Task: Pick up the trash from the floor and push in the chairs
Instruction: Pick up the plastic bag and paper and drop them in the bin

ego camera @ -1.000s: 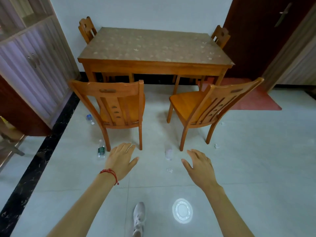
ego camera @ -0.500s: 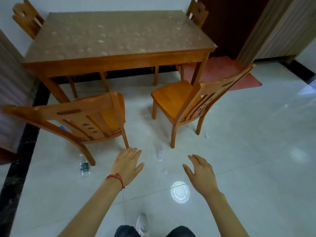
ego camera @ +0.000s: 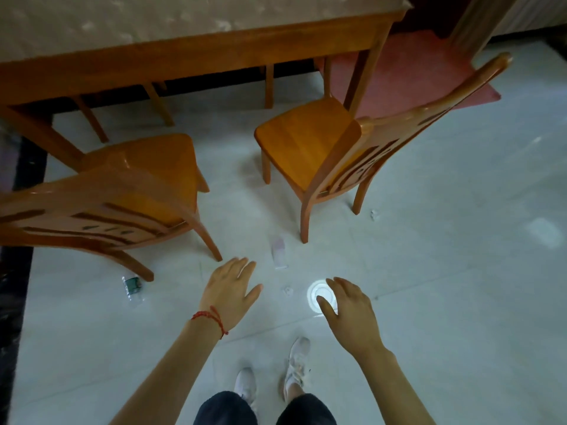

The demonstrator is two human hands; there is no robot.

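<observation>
Two orange wooden chairs, left chair [ego camera: 122, 185] and right chair [ego camera: 352, 142], stand upright, pulled out from the table; on the pale floor lie a clear bottle [ego camera: 279, 252] between them, a green-labelled bottle [ego camera: 132, 285] by the left chair, and paper scraps [ego camera: 287, 290].

Both hands empty, spread: left hand [ego camera: 228, 291], right hand [ego camera: 349, 311]. Clear bottle [ego camera: 279, 251] on floor [ego camera: 445, 286] at 12 o'clock, crumpled scrap [ego camera: 287, 290] between hands. Two chairs pulled out: left chair [ego camera: 101, 197], right chair [ego camera: 352, 148].

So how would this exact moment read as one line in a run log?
stage: reaching for floor trash | left hand: open, empty | right hand: open, empty | clear plastic bottle: on floor | both near chairs: not pushed in
</observation>
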